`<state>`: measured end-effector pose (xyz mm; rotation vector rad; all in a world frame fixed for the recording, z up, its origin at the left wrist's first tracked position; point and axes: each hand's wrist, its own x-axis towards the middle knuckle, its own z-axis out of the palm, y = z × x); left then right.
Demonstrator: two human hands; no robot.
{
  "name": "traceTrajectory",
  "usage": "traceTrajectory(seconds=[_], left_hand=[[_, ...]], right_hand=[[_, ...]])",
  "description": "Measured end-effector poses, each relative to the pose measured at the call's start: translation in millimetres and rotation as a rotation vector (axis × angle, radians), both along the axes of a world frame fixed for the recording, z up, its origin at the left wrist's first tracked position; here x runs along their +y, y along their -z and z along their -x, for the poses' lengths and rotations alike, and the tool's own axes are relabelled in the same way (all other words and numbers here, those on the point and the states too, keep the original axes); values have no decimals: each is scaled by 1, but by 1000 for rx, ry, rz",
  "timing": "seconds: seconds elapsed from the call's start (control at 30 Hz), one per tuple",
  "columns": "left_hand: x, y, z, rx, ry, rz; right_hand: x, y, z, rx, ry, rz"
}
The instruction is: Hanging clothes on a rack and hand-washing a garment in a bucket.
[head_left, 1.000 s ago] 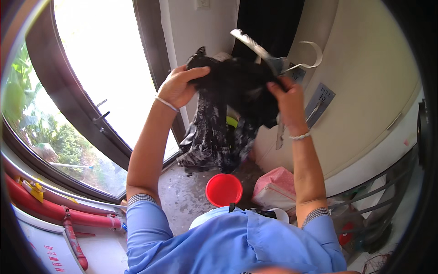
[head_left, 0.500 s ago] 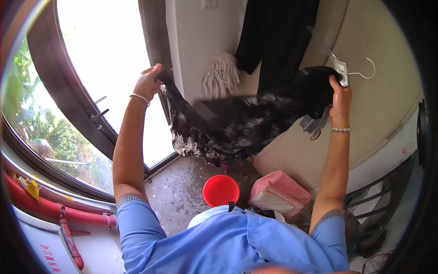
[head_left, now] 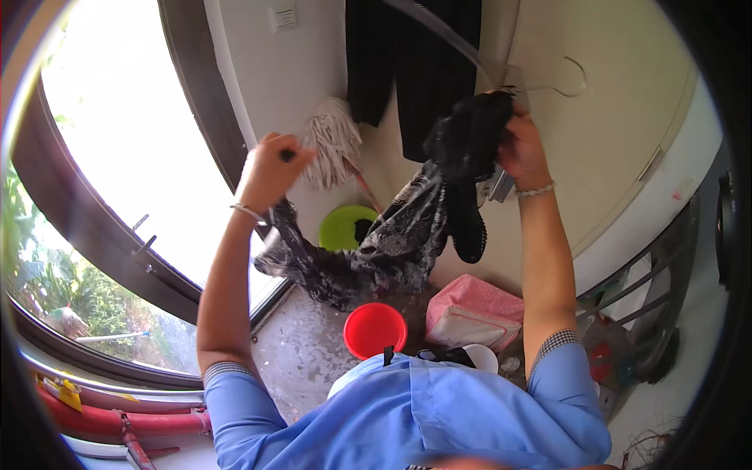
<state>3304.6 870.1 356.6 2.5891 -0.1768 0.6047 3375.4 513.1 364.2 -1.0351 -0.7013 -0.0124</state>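
Note:
A black garment (head_left: 399, 227) with a grey-white pattern hangs between my raised hands and sags in the middle. My left hand (head_left: 274, 168) is closed, with a bit of black cloth showing between its fingers. Bunched plain black cloth is gripped at the other end by my right hand (head_left: 523, 149). Behind that hand is a clothes hanger (head_left: 454, 39) with a metal hook; its arm slants to the upper left and a grey clip shows below. Whether my right fingers also grip the hanger is hidden.
Black trousers (head_left: 415, 70) and a string mop (head_left: 333, 137) hang by the wall. On the floor stand a green basin (head_left: 337, 225), a red bucket (head_left: 374, 330) and a pink bag (head_left: 478, 309). A glass door (head_left: 149, 157) is at left, above red pipes (head_left: 86, 415).
My hands have drawn closer together, and the garment, stretched wide before, now sags and bunches near my right hand. The view has shifted right, and the green basin has come into sight.

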Motion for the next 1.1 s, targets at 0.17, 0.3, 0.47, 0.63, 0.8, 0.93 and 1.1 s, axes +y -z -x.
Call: traceTrajectory(seconds=[0.17, 0.3, 0.47, 0.63, 0.8, 0.93, 1.1], left_hand=[[-69, 8, 3, -79, 382, 153], [-80, 21, -11, -97, 497, 239], [-72, 14, -17, 36, 600, 1085], [-74, -25, -18, -21, 479, 1294], [-111, -27, -31, -115, 318, 447], [-107, -25, -44, 7, 381, 415], [-93, -15, -51, 271, 471, 271]], right_hand=[[39, -15, 15, 40, -6, 150], [71, -10, 25, 8, 67, 137], [48, -11, 30, -116, 357, 531], [14, -2, 25, 188, 691, 586], [72, 11, 56, -225, 875, 623], [76, 30, 32, -159, 684, 486], [42, 22, 31, 51, 560, 512]])
